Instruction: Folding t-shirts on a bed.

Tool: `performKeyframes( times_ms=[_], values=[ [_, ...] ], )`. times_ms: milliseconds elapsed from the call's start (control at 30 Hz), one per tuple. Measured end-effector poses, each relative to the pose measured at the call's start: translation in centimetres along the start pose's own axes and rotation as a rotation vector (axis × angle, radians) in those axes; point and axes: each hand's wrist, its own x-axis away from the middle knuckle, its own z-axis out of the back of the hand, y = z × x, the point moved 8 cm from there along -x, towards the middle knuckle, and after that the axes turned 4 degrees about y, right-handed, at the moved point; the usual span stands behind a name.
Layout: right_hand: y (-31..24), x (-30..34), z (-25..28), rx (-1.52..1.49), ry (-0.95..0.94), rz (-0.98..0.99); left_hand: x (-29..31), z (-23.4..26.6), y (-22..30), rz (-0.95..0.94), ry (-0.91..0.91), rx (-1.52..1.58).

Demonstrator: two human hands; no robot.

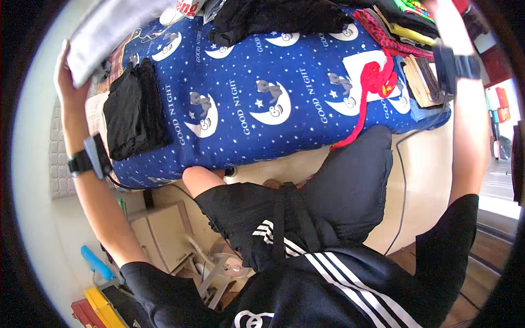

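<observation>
My left hand (70,85) is raised at the upper left, at the near corner of a blurred grey-white cloth (117,35). It grips the cloth's edge; most of its fingers are hidden behind it. Below lies a folded black garment (136,109) on the blue moon-patterned bedsheet (229,147). My right hand (436,4) reaches to the top right and is cut off by the picture's rim, so its fingers do not show. It is nearest the stacked folded clothes (396,30). Each wrist wears a dark strapped device.
A red strap-like cloth (374,79) trails over the bed's near edge. Folded beige and blue clothes (421,82) lie at the right, a black garment (273,19) at the back. My legs are against the bed. A dark cable (402,180) hangs at the right.
</observation>
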Motion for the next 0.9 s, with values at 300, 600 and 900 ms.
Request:
performKeyframes(
  times_ms=[300,600,900],
  values=[
    [7.1,7.0,-5.6,-0.473,-0.077,-0.178,27.5,0.9,-22.5,0.801,-0.190,-0.454],
    [27.3,13.1,-9.9,-0.314,-0.218,-0.669,39.3,-7.6,-26.5,1.075,-0.410,-0.472],
    [29.3,10.7,-10.4,-0.177,-0.026,-0.251,40.8,-8.0,-33.4,0.839,-0.239,-0.471]
  ],
)
